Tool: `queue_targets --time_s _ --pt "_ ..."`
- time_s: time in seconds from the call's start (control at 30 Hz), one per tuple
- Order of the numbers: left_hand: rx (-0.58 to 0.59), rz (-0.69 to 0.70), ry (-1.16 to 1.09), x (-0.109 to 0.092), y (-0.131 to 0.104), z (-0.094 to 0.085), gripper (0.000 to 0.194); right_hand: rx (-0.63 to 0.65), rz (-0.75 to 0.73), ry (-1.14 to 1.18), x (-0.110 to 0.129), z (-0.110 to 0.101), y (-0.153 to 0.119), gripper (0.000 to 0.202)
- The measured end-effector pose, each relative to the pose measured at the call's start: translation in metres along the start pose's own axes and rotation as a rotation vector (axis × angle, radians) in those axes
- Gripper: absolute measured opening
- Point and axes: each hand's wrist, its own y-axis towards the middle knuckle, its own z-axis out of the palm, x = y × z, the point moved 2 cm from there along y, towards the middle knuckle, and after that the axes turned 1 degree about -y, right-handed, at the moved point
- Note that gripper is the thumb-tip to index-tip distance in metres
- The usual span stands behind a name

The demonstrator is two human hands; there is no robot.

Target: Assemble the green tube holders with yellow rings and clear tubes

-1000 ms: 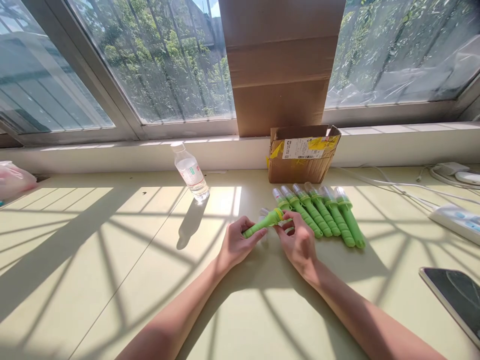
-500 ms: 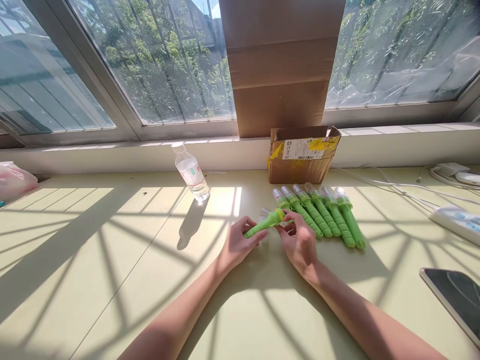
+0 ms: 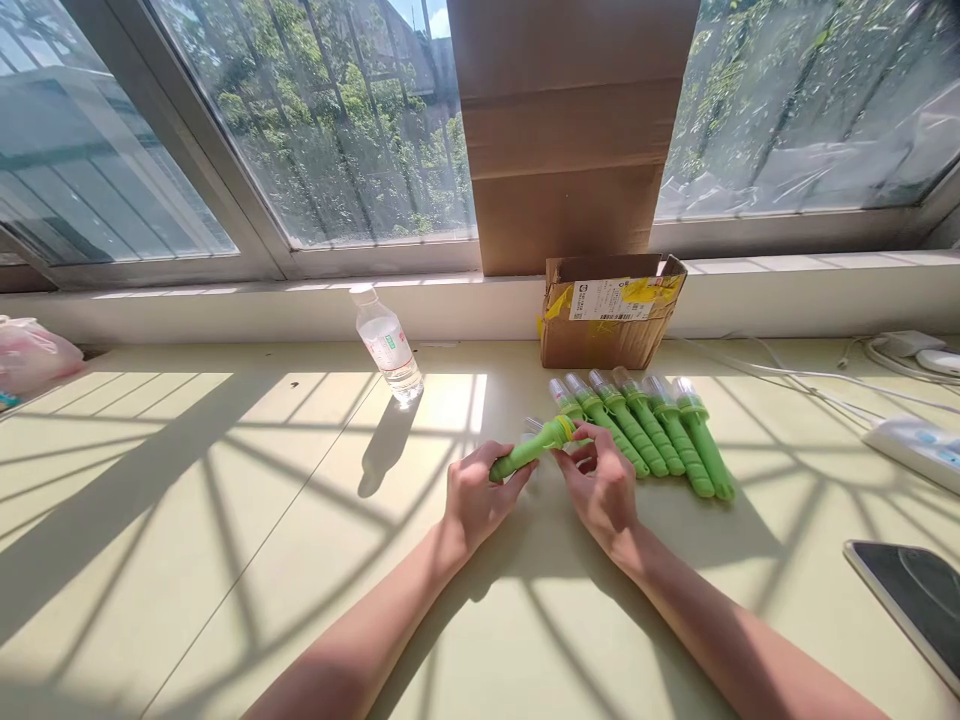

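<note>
A green stick (image 3: 525, 455) with a yellow ring near its upper end is held over the table, tilted up to the right. My left hand (image 3: 480, 490) is closed round its lower end. The fingers of my right hand (image 3: 602, 485) pinch the ringed end. A clear cap (image 3: 533, 426) shows just behind the stick, partly hidden. Right beside my right hand, several green sticks with clear tops (image 3: 651, 435) lie side by side in a slanted row.
A water bottle (image 3: 390, 350) stands left of centre. Behind the row is an open cardboard box (image 3: 600, 340). At the right are a phone (image 3: 911, 600), a white power strip (image 3: 915, 445) and cables; a pink bag (image 3: 37, 352) lies far left.
The view has shifted slightly. My left hand has turned a little on the green stick, and both hands still hold it.
</note>
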Motion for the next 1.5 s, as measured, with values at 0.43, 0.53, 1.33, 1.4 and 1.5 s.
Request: queue_targets --time_s 0.43,0.53,1.33,1.4,1.5 --pt "0.172 -0.273 -0.198 -0.008 0.005 -0.002 0.029 0.003 -0.012 -0.008 -0.003 0.002 0.0 0.023" --pt "0.194 -0.355 -0.238 -0.009 0.008 -0.002 0.033 0.002 -0.015 -0.003 -0.003 0.002 0.001 0.022" --pt "0.364 -0.527 -0.379 -0.009 0.014 -0.004 0.041 0.087 -0.075 -0.005 -0.005 0.005 0.0 0.016" --pt "0.376 -0.523 -0.395 -0.009 0.014 -0.005 0.041 0.069 -0.079 -0.015 -0.006 0.004 -0.001 0.013" --pt "0.387 -0.531 -0.415 -0.008 0.014 -0.005 0.042 0.049 -0.094 -0.043 -0.006 0.003 -0.002 0.012"
